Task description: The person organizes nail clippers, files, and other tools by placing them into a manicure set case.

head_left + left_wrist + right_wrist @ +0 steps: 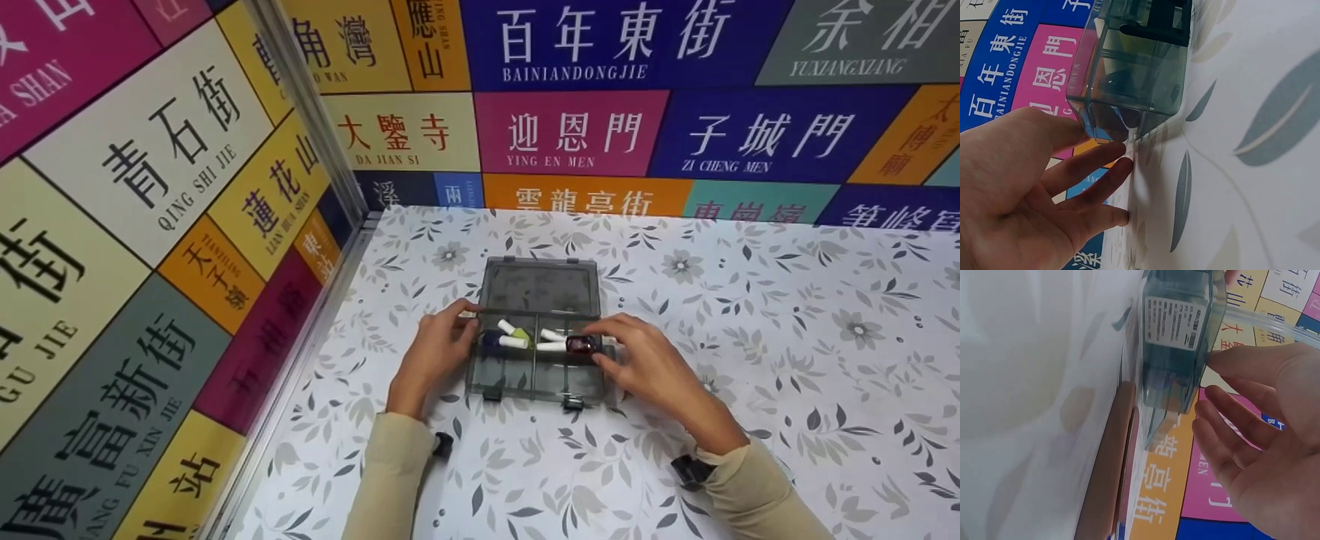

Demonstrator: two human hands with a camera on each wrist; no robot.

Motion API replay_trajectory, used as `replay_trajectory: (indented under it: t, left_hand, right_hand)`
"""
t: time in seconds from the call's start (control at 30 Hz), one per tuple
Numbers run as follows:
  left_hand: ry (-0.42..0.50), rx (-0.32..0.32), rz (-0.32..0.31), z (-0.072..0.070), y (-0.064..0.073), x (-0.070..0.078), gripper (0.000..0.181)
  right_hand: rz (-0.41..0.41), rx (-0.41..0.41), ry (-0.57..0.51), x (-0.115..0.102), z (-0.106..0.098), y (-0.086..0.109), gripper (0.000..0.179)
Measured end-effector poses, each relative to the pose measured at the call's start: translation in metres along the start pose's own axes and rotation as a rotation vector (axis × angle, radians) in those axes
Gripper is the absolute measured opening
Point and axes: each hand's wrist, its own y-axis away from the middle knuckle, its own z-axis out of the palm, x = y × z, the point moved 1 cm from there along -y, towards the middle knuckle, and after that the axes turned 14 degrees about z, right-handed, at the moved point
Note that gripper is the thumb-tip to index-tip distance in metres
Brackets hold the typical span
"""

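Note:
A see-through grey plastic box (534, 375) lies on the table with its lid (540, 286) raised and tipped back. In its left half are a dark blue nail polish bottle (493, 339) and a yellow-green one (519, 331), both white-capped. The right half holds a dark red nail polish bottle (581, 344) with a white cap and another white cap (553, 334); its bottle is hidden. My left hand (437, 349) touches the box's left side with loosely bent fingers. My right hand (651, 358) rests against the right side, fingertips beside the dark red bottle.
The box stands on a table (795, 360) with a leaf-and-flower cover. Colourful sign-printed walls rise at the back (570, 135) and at the left (142, 270). A white label (1174, 323) is on the box's outer side in the right wrist view.

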Motion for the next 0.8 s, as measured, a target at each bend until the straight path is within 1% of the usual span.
replay_trajectory:
  t: [0.13, 0.3, 0.43, 0.57, 0.8]
  left_hand:
    - [0.004, -0.008, -0.014, 0.0, 0.0, -0.001, 0.027]
    - [0.014, -0.008, -0.01, 0.0, 0.0, -0.001, 0.027]
    - [0.013, -0.003, -0.003, 0.0, 0.001, -0.002, 0.027]
    - [0.007, -0.002, 0.02, -0.001, 0.002, -0.002, 0.028]
    - [0.002, 0.0, 0.044, -0.001, 0.001, -0.002, 0.028]
  right_hand:
    - [0.032, 0.003, -0.006, 0.004, -0.004, 0.003, 0.038]
    - [0.068, -0.017, -0.017, 0.008, -0.006, 0.007, 0.035]
    - [0.078, -0.021, -0.029, 0.011, -0.006, 0.009, 0.034]
    - [0.083, -0.023, -0.044, 0.015, -0.007, 0.01, 0.034]
    - [0.084, -0.014, -0.036, 0.022, -0.01, 0.014, 0.031]
